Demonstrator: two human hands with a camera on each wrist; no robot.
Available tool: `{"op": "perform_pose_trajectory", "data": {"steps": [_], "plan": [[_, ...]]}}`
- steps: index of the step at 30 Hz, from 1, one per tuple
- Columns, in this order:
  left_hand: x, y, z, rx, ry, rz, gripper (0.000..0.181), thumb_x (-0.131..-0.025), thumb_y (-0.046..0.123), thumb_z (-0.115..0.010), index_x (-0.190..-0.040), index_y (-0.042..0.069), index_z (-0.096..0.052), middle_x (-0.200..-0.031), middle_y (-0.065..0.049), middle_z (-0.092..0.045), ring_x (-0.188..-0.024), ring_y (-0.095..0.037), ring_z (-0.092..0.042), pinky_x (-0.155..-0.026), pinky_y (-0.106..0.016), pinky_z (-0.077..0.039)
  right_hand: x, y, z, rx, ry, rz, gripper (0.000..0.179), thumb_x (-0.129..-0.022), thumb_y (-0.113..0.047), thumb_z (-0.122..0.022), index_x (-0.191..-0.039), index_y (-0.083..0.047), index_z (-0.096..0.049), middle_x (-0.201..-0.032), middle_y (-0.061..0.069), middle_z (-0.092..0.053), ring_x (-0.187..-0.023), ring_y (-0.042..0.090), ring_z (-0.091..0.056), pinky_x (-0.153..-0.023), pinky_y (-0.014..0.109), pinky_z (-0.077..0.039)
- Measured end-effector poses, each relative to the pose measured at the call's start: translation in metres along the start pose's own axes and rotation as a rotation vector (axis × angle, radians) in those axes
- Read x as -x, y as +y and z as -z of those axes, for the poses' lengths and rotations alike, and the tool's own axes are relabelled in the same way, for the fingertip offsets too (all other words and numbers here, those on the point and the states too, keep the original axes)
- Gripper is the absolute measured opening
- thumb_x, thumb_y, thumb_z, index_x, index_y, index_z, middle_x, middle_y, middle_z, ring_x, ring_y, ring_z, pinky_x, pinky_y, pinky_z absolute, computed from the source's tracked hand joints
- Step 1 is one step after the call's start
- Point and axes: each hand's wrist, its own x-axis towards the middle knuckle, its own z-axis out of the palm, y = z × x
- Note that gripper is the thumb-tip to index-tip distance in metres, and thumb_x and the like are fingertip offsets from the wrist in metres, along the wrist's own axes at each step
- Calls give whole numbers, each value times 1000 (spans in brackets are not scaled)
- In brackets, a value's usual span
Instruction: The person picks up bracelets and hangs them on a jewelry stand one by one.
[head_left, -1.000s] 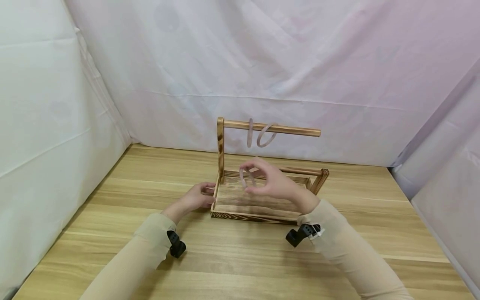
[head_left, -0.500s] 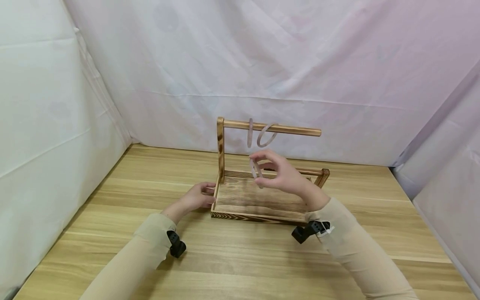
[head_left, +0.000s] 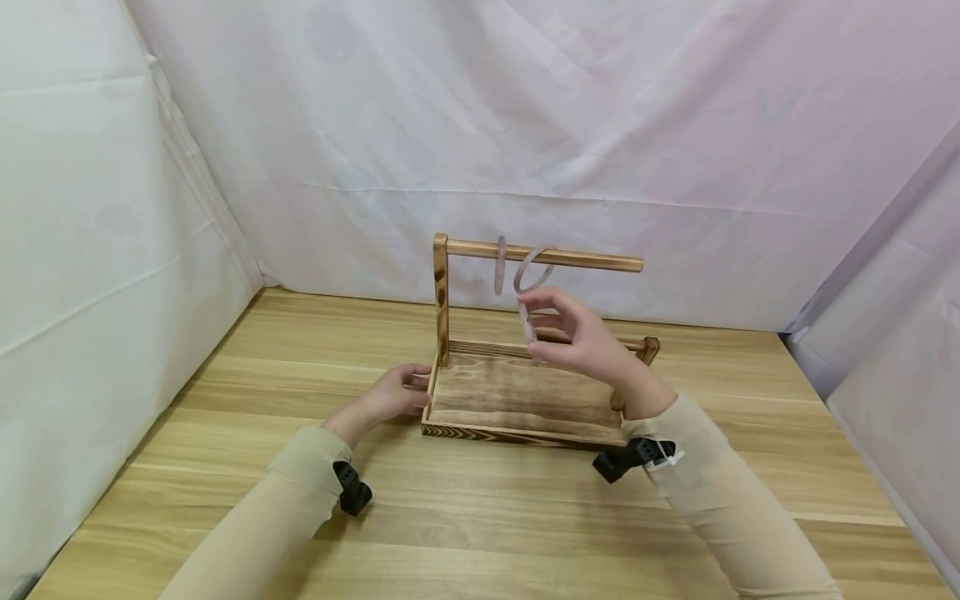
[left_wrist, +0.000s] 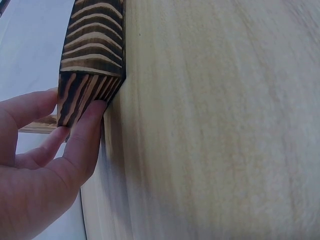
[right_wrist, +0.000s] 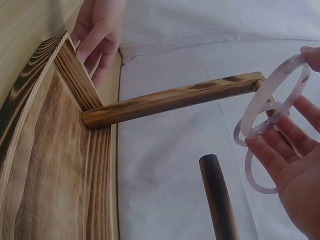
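Observation:
In the head view my right hand (head_left: 588,337) pinches a pale pinkish bangle (head_left: 528,323) between thumb and fingertips, above the wooden tray stand (head_left: 517,437). The held bangle (right_wrist: 256,107) looks translucent in the right wrist view. Two similar bangles hang on the stand's upper bar (head_left: 592,260): one edge-on bangle (head_left: 499,275) near the post, and a slanted bangle (head_left: 523,271) just above my right fingertips. My left hand (head_left: 390,393) holds the tray's left end wall. In the left wrist view its fingers (left_wrist: 89,122) press the striped wood outside; the thumb reaches the rim.
A shorter, lower bar (head_left: 633,342) juts leftward from the stand's right post, partly hidden behind my right hand. The upper bar's right end is free. Wood-grain tabletop (head_left: 465,517) surrounds the stand, and white cloth (head_left: 585,125) hangs close behind it.
My right hand has moved right and slightly up with the bangle, from over the tray's left half to below the hanging bangles. The held bangle now appears nearly edge-on. My left hand stays put.

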Motion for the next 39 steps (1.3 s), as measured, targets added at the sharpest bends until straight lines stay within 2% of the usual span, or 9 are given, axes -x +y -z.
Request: {"op": "perform_pose_trajectory", "data": {"steps": [7,11,24,39], "plan": [[-2,-2,0,-8,2,5,56,-88,-3,-54,-139,-10,-31,-133,-34,-41,-110,-40,-56,-88,-40,-55,3,1,7,4,37,77,54,-84,-2,-66,-131,5,-42,-124,1,-48,-113,8,-50,-97,21,-47],[-1,-2,1,-14,-1,6,56,-88,-3,-54,-139,-10,-31,-133,-34,-41,-110,-40,-56,-88,-41,-55,6,3,11,-23,74,112,53,-82,4,-65,-130,8,-42,-120,-6,-50,-113,10,-48,-97,18,-47],[-2,-1,2,-10,0,7,56,-89,-3,-53,-140,-10,-30,-133,-34,-41,-111,-39,-56,-90,-41,-54,11,8,22,-47,136,185,53,-81,6,-64,-128,15,-40,-121,-10,-51,-111,7,-48,-93,17,-48],[-3,-1,4,-12,-3,2,57,-88,-3,-53,-139,-11,-30,-132,-35,-41,-111,-42,-55,-90,-42,-54,19,12,35,-126,201,228,50,-78,16,-60,-125,5,-47,-123,-9,-54,-113,9,-49,-90,18,-49]]}}
